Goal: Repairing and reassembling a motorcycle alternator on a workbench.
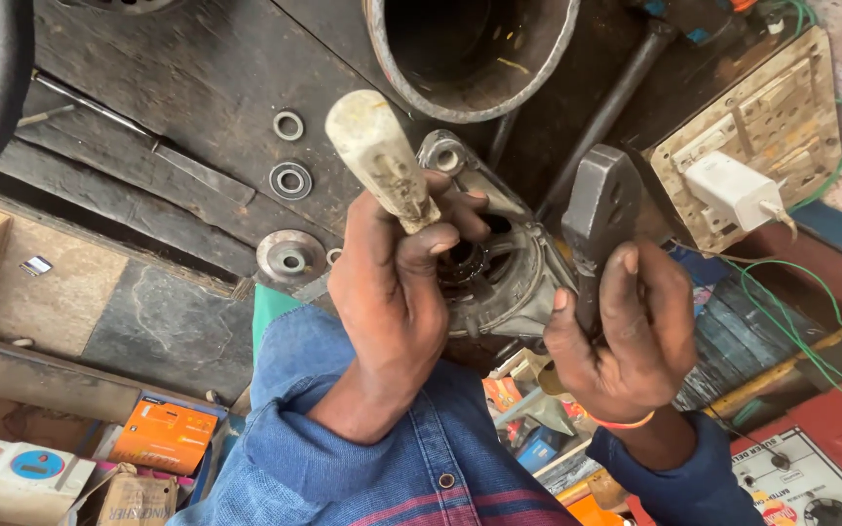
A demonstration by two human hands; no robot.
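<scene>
Grey cast metal: a round motor housing (pixel 499 278), greasy, at the middle of the view, open face up, dark bore showing inside. All places below given from this housing.

Left hand (pixel 392 282) over the housing's left rim, closed tight around a tool with a pale, worn wooden handle (pixel 377 156); handle sticking up and to the left above the fist, working end hidden down inside the housing. Fingertips touching the rim.

Right hand (pixel 626 331) just right of the housing, closed around a dark steel hammer (pixel 598 209), head raised above the fist and level with the housing's upper right edge, not touching it as far as can be told. Orange band (pixel 621 423) at that wrist. Blue denim sleeves (pixel 343 458) below the housing.

Up and left of the housing, on a dark, oily wooden bench (pixel 197 88): a thin washer (pixel 288 125), a bearing (pixel 290 180) below that, and a round flanged cap (pixel 290 256) nearest the housing. Directly above the housing, a wide dark metal pipe (pixel 470 54), mouth open. Up and right, a worn switchboard (pixel 752 136) with a white charger (pixel 733 190) plugged in, green wires (pixel 791 321) trailing down to the right. Far below left, an orange box (pixel 166 436). Far below right, a red meter panel (pixel 821 468).
</scene>
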